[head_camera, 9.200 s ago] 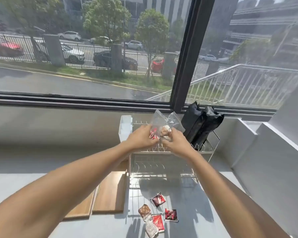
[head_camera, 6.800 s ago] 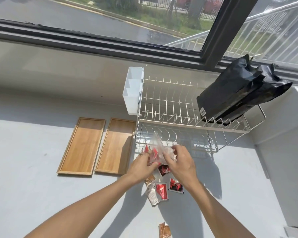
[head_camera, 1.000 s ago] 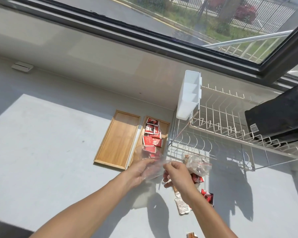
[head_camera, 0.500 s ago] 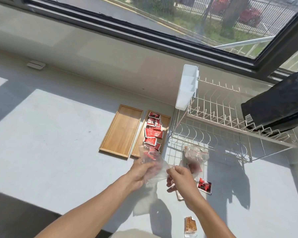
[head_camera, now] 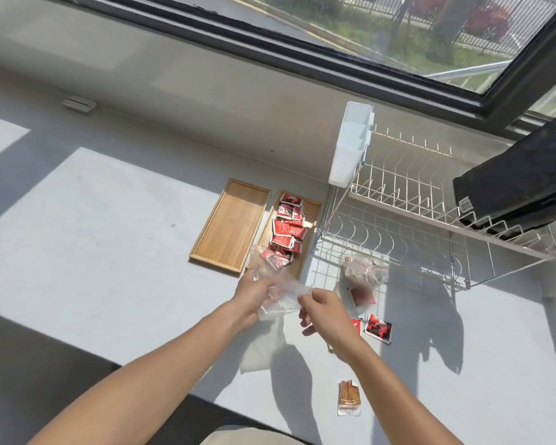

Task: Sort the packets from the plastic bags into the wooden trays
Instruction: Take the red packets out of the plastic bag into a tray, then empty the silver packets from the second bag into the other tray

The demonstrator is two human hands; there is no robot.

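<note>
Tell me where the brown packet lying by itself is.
In the head view, the brown packet lies on the grey counter at the bottom, right of the right forearm and nearer the person than the red packet.

A pale grey worktop (head_camera: pixel 109 252) carries two wooden trays (head_camera: pixel 231 224) side by side near its back edge. Right of them stands a white wire dish rack (head_camera: pixel 398 220). Loose packets (head_camera: pixel 378 327), a brown packet (head_camera: pixel 349 397) and a filled clear bag (head_camera: pixel 365 268) lie nearer the front edge.

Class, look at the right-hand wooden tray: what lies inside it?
The right-hand tray holds a heap of red packets. The clear bag in the left hand covers its near end.
</note>
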